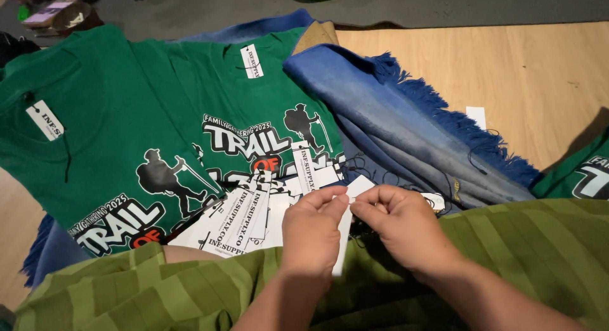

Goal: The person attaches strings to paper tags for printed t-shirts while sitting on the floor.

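Observation:
My left hand [312,233] and my right hand [403,226] meet low in the middle of the view and pinch one white paper tag [357,186] between their fingertips. Part of the tag hangs down behind my left hand. A thin dark string runs from it near my right hand. Just left of my hands lies a loose pile of white tags with black print [250,220]. Beyond them are two green T-shirts with a hiker print [120,147], each bearing a white tag at the collar [252,60].
A blue fringed cloth [406,122] lies bunched to the right of the shirts on a wooden floor [507,71]. Green striped fabric [520,242] covers my lap. Another green shirt [583,172] shows at the right edge. A grey mat [380,4] lies at the back.

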